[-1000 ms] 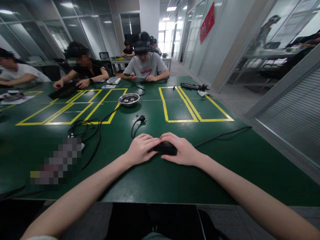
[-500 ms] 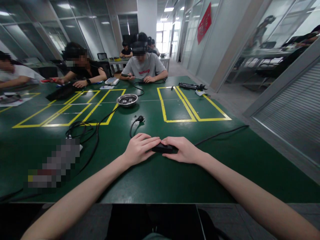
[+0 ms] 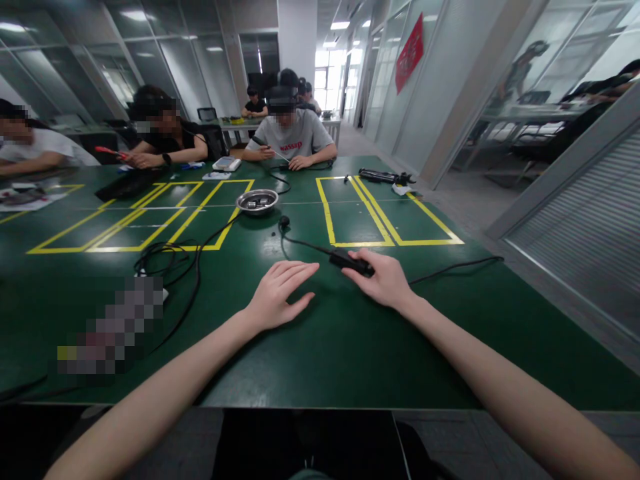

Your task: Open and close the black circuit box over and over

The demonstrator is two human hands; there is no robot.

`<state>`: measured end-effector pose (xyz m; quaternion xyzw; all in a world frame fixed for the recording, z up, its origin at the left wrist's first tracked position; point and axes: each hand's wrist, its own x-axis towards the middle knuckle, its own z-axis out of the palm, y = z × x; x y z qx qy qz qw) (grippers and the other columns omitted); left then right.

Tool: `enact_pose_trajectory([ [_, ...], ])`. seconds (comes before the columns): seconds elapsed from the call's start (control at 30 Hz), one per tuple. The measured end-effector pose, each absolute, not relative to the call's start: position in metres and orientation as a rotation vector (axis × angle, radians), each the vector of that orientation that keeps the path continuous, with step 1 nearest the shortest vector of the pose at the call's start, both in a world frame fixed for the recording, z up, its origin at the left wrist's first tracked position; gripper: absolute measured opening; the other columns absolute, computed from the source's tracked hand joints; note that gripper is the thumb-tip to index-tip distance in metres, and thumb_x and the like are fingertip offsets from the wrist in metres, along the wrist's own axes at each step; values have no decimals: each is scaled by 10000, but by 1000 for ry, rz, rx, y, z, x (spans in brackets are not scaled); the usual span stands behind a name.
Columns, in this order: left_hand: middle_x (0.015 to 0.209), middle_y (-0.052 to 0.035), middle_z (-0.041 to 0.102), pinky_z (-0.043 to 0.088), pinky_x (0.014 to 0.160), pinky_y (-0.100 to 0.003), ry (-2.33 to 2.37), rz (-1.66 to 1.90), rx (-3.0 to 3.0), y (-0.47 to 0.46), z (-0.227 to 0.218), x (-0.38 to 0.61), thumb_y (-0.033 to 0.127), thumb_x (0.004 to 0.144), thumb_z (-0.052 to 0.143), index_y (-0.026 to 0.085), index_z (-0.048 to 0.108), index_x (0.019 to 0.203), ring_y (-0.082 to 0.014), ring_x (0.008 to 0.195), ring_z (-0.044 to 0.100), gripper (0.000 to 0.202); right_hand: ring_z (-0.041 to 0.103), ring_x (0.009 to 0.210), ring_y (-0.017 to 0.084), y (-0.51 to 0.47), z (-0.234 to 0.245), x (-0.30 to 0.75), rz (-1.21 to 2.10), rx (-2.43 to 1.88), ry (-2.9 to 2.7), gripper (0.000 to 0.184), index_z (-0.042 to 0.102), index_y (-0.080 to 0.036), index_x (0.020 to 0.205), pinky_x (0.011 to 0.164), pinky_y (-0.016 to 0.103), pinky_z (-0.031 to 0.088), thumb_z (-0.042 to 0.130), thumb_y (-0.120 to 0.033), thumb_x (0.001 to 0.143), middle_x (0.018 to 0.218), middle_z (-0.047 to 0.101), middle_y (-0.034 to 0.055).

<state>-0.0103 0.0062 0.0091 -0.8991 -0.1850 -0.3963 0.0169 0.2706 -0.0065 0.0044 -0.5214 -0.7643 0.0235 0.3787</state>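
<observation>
The right hand (image 3: 383, 280) gripped the black power adapter (image 3: 351, 262) on the green table (image 3: 350, 347) — left hand (image 3: 280, 297) flat, fingers spread, holding nothing — repositioning step; next move apparently required managing its cord (image 3: 305, 245).

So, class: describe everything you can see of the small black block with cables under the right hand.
The small black oblong block looks like matte plastic and lies flat on the green table. The right hand grips its near end. One thin black cable runs off to a plug; another trails right.
</observation>
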Motion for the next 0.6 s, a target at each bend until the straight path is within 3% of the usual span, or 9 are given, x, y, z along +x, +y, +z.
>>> enact_pose_trajectory([
  [0.1,1266,-114,740,569,976,-430,-557,-1199,-2867,6,8,-11,220,991,626,217,511,1498,-245,1146,690,520,669,664,246,9,11,301,-88,-1563,-1583,283,669,-221,929,600,312,450,689,-493,853,825,749,68],
  [0.2,1228,-110,750,573,976,-439,-568,-1153,-2934,8,5,-11,240,1008,600,211,569,1442,-245,1137,692,436,635,661,226,19,19,338,-239,-1635,-1256,321,646,-216,924,608,304,445,639,-525,839,866,746,76],
  [0.33,1202,-105,751,575,968,-452,-643,-1117,-2983,9,5,-12,276,1027,569,217,581,1433,-243,1118,696,410,656,741,287,23,18,377,-397,-1796,-1066,291,639,-229,901,651,352,458,643,-507,814,890,736,110],
  [0.6,1200,-106,743,567,980,-442,-704,-999,-3091,11,4,-13,285,1027,565,205,603,1403,-239,1106,691,386,684,877,349,35,-10,394,-147,-2139,-1120,296,658,-223,947,787,460,530,672,-480,801,901,734,132],
])
